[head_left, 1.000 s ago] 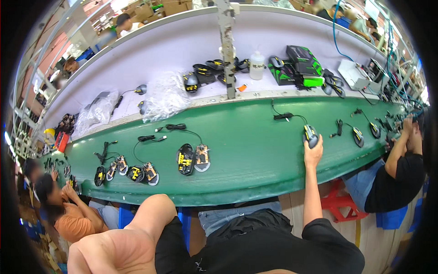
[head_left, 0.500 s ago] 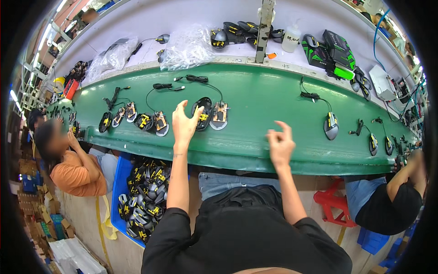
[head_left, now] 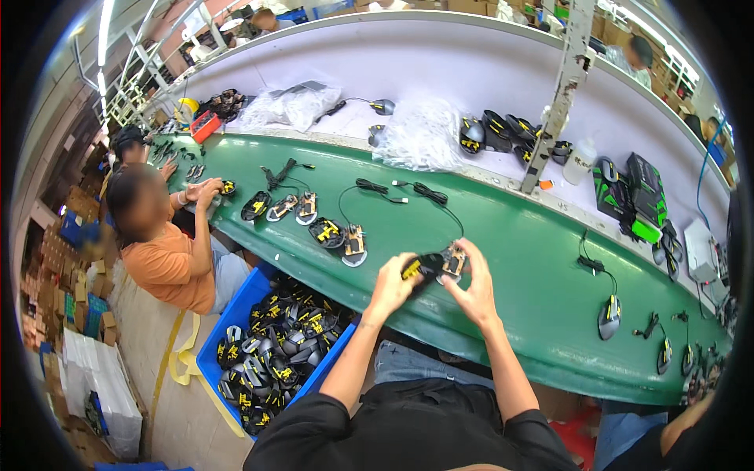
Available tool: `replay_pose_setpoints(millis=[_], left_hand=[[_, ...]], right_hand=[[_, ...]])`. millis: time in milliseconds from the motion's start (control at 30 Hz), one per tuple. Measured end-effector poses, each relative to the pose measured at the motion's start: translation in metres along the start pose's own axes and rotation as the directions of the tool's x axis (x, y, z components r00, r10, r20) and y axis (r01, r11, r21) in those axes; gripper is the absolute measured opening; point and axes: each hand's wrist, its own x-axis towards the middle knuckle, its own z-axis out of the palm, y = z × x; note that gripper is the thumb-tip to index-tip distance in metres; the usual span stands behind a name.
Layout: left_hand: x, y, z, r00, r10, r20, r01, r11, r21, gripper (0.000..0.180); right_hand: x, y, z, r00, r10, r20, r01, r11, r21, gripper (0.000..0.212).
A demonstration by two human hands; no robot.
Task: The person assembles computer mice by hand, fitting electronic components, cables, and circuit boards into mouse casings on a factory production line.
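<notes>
Over the green belt, my left hand (head_left: 394, 284) grips a black mouse top shell (head_left: 426, 265) with yellow parts inside. Close beside it, my right hand (head_left: 474, 289) holds a mouse base (head_left: 453, 260) carrying a brown circuit board, thumb and fingers on its sides. A black cable (head_left: 430, 193) runs from this base to a coil farther back. Shell and base are side by side; whether they touch, I cannot tell. Left of my hands lie another open shell (head_left: 326, 232) and a mouse base with a board (head_left: 354, 246).
A green conveyor belt (head_left: 518, 314) spans the front, with assembled mice (head_left: 609, 317) at right. A blue bin (head_left: 210, 357) full of shells stands below at left. A co-worker in orange (head_left: 169, 267) sits left. The shelf holds plastic bags (head_left: 420, 133), a bottle (head_left: 580, 161) and boxes (head_left: 646, 196).
My view has turned toward the left. My left hand has taken the shell, and my right hand has come in from the right and taken hold of the mouse base.
</notes>
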Motion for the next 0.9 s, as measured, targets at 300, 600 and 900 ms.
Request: replay_pose_setpoints(millis=[300,600,900], left_hand=[[-0.006,0.032,0.015,0.911,-0.187,0.368,0.388,0.691,-0.609,0.057],[0.025,0.038,0.077,0.997,-0.076,-0.034,0.083,0.912,0.402,0.084],[0.049,0.046,0.074,0.947,-0.265,0.182,0.212,0.941,0.265,0.078]], right_hand=[[-0.040,0.033,-0.044,0.797,0.604,0.026,-0.515,0.655,0.553,0.032],[-0.104,0.072,-0.115,0.581,0.633,-0.511,-0.796,0.573,-0.194,0.025],[-0.098,0.061,-0.120,0.576,0.653,-0.492,-0.804,0.562,-0.196,0.057]])
